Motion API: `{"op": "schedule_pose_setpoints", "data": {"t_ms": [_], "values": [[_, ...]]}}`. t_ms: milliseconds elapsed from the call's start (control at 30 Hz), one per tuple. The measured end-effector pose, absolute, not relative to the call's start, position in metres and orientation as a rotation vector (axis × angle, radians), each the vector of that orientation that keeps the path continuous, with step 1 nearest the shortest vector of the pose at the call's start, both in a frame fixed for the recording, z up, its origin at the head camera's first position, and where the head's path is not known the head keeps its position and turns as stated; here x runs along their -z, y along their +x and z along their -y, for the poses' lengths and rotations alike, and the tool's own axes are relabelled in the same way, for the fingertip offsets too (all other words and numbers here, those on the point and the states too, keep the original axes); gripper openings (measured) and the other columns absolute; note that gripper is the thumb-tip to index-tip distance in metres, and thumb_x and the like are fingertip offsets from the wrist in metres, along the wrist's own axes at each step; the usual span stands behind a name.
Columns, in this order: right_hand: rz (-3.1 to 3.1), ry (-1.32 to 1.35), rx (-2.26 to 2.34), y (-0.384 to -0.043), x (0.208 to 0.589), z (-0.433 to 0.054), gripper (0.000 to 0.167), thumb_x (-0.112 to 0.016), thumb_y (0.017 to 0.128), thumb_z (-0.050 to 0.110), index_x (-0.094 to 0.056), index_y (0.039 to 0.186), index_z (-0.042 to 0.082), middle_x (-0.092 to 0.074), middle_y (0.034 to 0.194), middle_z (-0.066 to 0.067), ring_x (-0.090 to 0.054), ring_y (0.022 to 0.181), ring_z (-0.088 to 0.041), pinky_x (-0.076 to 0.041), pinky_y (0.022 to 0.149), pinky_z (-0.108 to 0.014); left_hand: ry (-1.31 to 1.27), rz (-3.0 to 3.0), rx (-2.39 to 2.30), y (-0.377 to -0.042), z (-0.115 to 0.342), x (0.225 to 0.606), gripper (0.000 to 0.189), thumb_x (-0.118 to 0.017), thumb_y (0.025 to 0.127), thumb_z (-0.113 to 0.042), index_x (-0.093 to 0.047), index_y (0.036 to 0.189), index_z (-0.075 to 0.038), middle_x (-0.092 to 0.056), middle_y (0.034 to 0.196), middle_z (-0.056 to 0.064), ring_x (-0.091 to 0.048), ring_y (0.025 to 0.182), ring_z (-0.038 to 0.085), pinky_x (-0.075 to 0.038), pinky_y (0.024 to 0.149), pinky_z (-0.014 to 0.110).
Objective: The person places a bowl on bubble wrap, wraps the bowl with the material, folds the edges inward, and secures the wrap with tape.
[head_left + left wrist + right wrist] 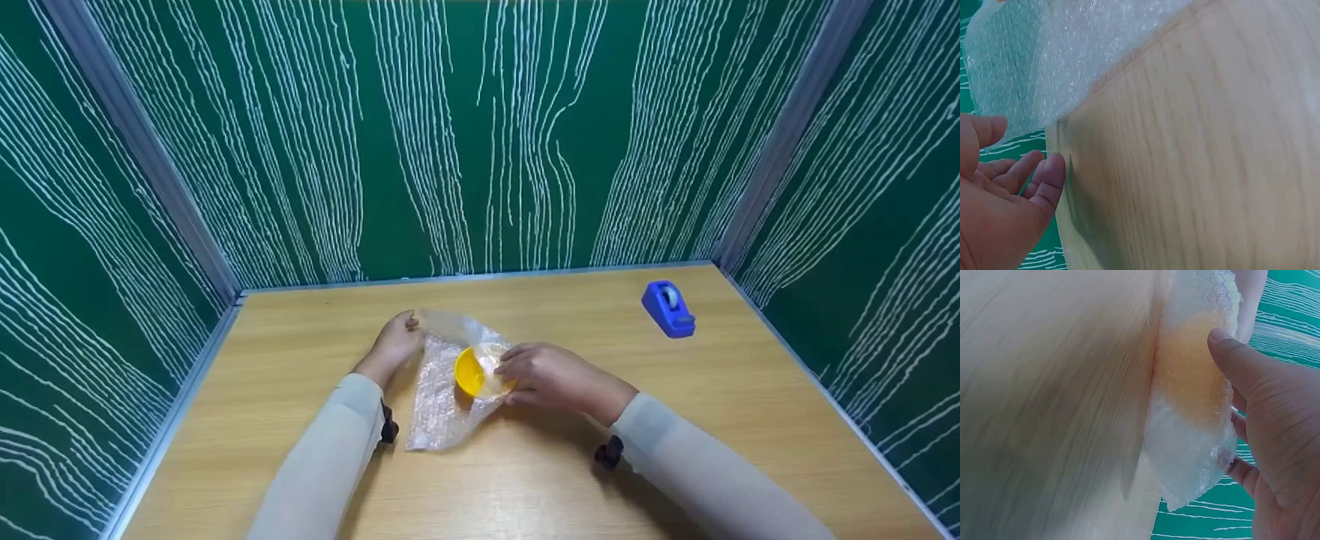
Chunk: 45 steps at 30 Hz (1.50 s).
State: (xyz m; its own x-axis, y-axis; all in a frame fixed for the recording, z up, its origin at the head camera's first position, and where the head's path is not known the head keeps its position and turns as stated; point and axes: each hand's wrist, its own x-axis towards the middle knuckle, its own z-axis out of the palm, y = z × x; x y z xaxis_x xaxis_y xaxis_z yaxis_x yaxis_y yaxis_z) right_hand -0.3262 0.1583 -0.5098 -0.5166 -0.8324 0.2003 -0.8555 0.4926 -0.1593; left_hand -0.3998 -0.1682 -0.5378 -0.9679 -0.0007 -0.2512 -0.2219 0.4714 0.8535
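A yellow bowl point(466, 373) lies on a sheet of clear bubble wrap point(435, 412) on the table, its right part covered by a folded-over flap. My right hand point(559, 377) holds that flap against the bowl from the right. In the right wrist view, the thumb of the right hand point(1286, 416) presses on the wrap, with the bowl showing orange through it and the other fingers behind. At the sheet's far left corner is my left hand point(396, 345). The left wrist view shows the left hand point(1005, 208) with thumb and fingers apart, beside the edge of the bubble wrap point(1072, 62).
A blue tape dispenser point(669, 309) stands at the back right of the wooden table point(300, 337). Green panels point(480, 150) with white wavy lines rise along the back and both sides.
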Motion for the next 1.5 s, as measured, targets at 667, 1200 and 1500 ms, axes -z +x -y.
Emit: {"op": "schedule_pose_setpoints", "data": {"t_ms": [667,1200,1500], "values": [[2.639,1.493,-0.373,-0.329,0.510,-0.158,0.031,-0.089,0.101,0.031,-0.086,0.128,0.016,-0.085,0.134,0.000,-0.076,0.137,-0.026,-0.058,0.122,-0.048,-0.172,-2.470,-1.540,-0.388,0.173,0.534,0.055,-0.058,0.119,-0.022,-0.047,0.172,-0.011,-0.049,0.177,0.016,-0.047,0.163,0.036,-0.034,0.139,0.055],[2.613,1.527,-0.335,-0.331,0.507,-0.158,0.026,-0.089,0.101,0.030,-0.088,0.124,0.018,-0.086,0.131,0.001,-0.077,0.135,-0.024,-0.057,0.123,-0.046,-0.115,-2.625,-1.615,-0.383,0.166,0.525,0.026,-0.066,0.117,-0.022,-0.081,0.135,-0.011,-0.076,0.137,0.011,-0.068,0.127,0.029,-0.056,0.124,0.050],[2.598,1.537,-0.332,-0.331,0.506,-0.159,0.024,-0.090,0.101,0.027,-0.088,0.122,0.016,-0.085,0.131,-0.001,-0.077,0.135,-0.025,-0.058,0.122,-0.046,-0.093,-2.636,-1.603,-0.372,0.157,0.510,0.030,-0.068,0.116,-0.028,-0.079,0.141,-0.015,-0.077,0.142,0.007,-0.069,0.131,0.029,-0.058,0.122,0.049]]}}
